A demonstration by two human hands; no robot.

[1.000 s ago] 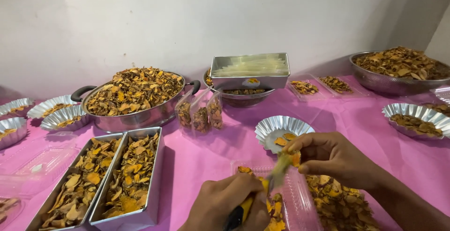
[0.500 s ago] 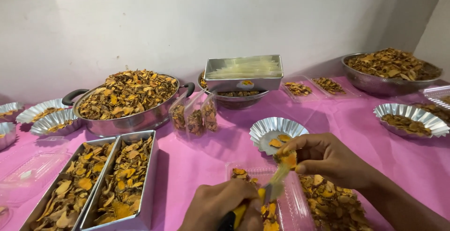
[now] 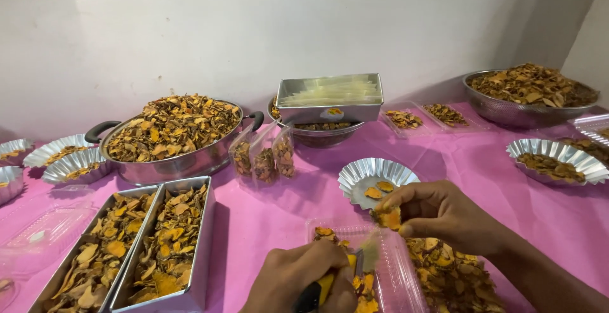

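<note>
A: Item one — the right hand (image 3: 444,214)?

B: Palm down over the pink table cover (image 3: 273,211), fingertips pinched narrow on one orange dried slice (image 3: 389,218). The slice hangs just at the near rim of the fluted foil dish (image 3: 355,172), which already holds a couple of like pieces.

A: Item two — the left hand (image 3: 301,281)?

B: Low in view, fist closed round the yellow-and-black handle of a small knife (image 3: 330,281). Its blade slants up toward the pinched slice; the tip is blurred, so contact cannot be told.

A: Step in hand?

B: By my reading, trimming or scraping that single slice, held over the clear plastic tray (image 3: 406,287). The tray carries a few orange bits on its left part, with a heap of dried slices (image 3: 453,278) just beside it on the right.

A: What does the next move call for?

B: A steady pinch and a short, light stroke of the blade, kept away from the fingertips — the piece is thin and looks brittle.

A: Surrounding stock?

B: Large handled pan (image 3: 171,129) heaped with dried slices; twin steel loaf tins (image 3: 136,249) likewise filled; small clear pouches (image 3: 263,154) standing upright; a steel box (image 3: 330,97) resting on a bowl; a colander (image 3: 530,97) at far right; further foil dishes at both edges.
</note>
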